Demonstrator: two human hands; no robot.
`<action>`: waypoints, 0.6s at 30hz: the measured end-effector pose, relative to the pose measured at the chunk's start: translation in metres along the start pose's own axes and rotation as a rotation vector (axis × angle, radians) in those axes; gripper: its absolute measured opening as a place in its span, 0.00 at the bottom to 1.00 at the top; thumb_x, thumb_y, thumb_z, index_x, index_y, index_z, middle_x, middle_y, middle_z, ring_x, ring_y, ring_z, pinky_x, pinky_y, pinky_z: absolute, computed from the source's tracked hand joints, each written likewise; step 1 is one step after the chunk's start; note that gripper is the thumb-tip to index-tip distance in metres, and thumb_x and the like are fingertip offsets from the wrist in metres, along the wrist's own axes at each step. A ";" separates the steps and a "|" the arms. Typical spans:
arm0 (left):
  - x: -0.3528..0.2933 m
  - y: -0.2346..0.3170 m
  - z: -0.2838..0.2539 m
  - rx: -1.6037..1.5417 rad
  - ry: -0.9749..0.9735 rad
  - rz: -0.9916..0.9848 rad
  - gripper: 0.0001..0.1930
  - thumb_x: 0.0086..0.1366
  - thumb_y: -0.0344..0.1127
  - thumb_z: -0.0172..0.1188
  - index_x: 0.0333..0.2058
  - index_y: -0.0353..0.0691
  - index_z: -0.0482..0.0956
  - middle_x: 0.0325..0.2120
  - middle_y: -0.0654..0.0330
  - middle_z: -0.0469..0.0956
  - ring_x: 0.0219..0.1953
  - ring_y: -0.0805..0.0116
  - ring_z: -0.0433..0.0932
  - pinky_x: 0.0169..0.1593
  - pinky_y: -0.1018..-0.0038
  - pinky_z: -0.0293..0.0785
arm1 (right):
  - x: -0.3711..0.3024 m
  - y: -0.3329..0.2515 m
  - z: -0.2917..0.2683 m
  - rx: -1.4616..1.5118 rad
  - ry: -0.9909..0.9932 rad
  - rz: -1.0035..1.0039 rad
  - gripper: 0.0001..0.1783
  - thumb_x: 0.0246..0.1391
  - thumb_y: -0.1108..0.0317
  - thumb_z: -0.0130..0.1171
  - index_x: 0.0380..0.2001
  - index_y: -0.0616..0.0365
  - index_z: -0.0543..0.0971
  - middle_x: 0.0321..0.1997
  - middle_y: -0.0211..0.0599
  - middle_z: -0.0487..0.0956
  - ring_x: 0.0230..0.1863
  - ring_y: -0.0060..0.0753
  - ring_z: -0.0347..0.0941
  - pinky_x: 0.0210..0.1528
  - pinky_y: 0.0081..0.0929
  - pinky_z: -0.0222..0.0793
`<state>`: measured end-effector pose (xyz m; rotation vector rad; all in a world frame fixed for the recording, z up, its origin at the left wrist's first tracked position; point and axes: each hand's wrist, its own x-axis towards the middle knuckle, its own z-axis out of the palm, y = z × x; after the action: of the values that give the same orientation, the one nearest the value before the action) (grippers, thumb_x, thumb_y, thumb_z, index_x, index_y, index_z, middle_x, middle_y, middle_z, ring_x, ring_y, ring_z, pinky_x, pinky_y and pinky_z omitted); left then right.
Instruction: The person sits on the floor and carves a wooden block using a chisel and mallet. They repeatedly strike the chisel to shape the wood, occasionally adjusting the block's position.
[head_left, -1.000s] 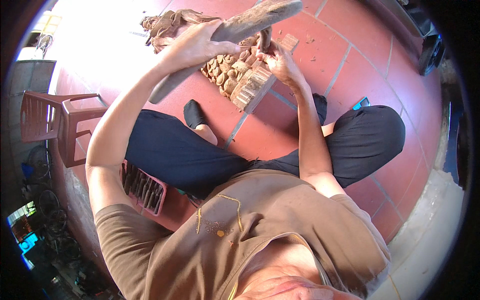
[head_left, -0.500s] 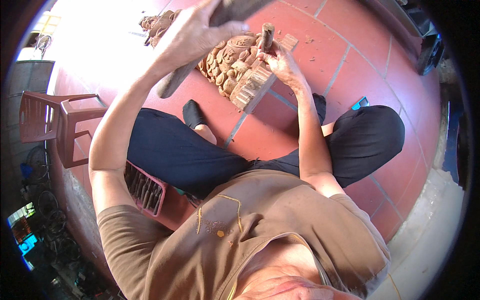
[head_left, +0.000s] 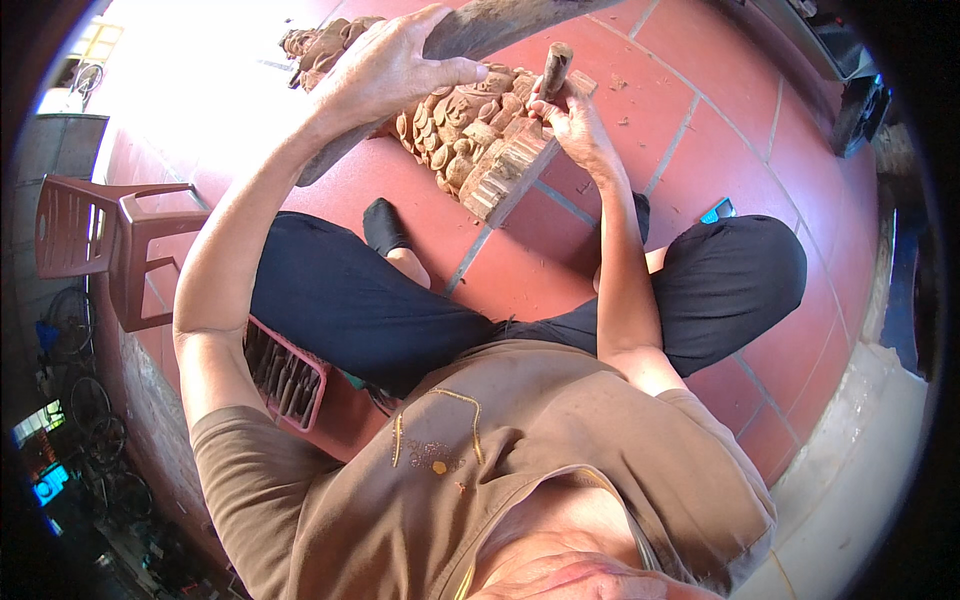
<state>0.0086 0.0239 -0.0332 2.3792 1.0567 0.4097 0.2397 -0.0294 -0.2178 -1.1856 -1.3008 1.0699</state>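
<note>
My left hand (head_left: 385,75) is closed around a long, dark wooden club (head_left: 500,28), its thumb stretched toward the right. The club slants above a carved wooden piece (head_left: 455,125), covered in rounded relief, that lies on the floor in front of me. My right hand (head_left: 582,130) grips the round wooden handle (head_left: 557,68) of what looks like a chisel, held upright at the right part of the carving; its blade is hidden. Close to that hand, the carving's squared end block (head_left: 508,170) bears a row of pale notches.
A pink crate (head_left: 318,395) of long tools stands beside my left thigh. Another carved piece (head_left: 325,48) lies farther back at left. There is a brown plastic chair (head_left: 125,240) at far left, and a small blue object (head_left: 718,210) by my right knee. Wood chips dot the tiles.
My left hand and the club have shifted slightly, the club's far end reaching farther right. My right hand has moved a little to the right, and the chisel handle leans more to the right.
</note>
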 end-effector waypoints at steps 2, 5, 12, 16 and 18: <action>-0.003 0.018 -0.010 0.090 -0.033 -0.082 0.32 0.57 0.54 0.65 0.50 0.32 0.73 0.33 0.48 0.79 0.35 0.60 0.79 0.41 0.65 0.73 | -0.001 -0.005 0.000 0.023 0.002 0.011 0.08 0.60 0.75 0.58 0.42 0.59 0.74 0.34 0.25 0.74 0.35 0.18 0.69 0.40 0.19 0.67; -0.003 0.022 -0.012 0.093 -0.017 -0.083 0.33 0.57 0.56 0.65 0.50 0.32 0.73 0.34 0.45 0.80 0.37 0.56 0.80 0.43 0.62 0.73 | -0.002 -0.009 0.003 0.042 -0.013 0.024 0.08 0.60 0.75 0.58 0.42 0.59 0.74 0.34 0.26 0.75 0.35 0.17 0.69 0.37 0.17 0.68; -0.006 0.019 -0.008 0.089 0.038 0.002 0.35 0.57 0.57 0.64 0.53 0.32 0.72 0.36 0.47 0.79 0.39 0.58 0.80 0.45 0.65 0.73 | -0.002 -0.009 0.003 0.127 -0.022 0.070 0.08 0.61 0.74 0.57 0.42 0.59 0.73 0.35 0.27 0.76 0.33 0.16 0.71 0.36 0.18 0.69; -0.009 0.033 -0.012 -0.168 0.114 0.121 0.34 0.58 0.55 0.65 0.53 0.32 0.72 0.35 0.50 0.80 0.38 0.63 0.79 0.44 0.67 0.73 | 0.000 -0.005 0.002 0.101 -0.017 0.043 0.07 0.61 0.75 0.57 0.42 0.59 0.73 0.35 0.27 0.77 0.33 0.17 0.72 0.36 0.19 0.69; -0.007 0.037 -0.016 -0.121 0.106 0.097 0.33 0.58 0.53 0.66 0.52 0.32 0.72 0.34 0.52 0.79 0.38 0.64 0.78 0.44 0.67 0.73 | 0.001 -0.001 0.002 0.071 -0.017 0.016 0.07 0.61 0.75 0.56 0.42 0.59 0.73 0.35 0.27 0.77 0.33 0.17 0.72 0.36 0.19 0.69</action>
<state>0.0190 0.0031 0.0000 2.3284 0.9364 0.6224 0.2376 -0.0286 -0.2167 -1.1378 -1.2581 1.1316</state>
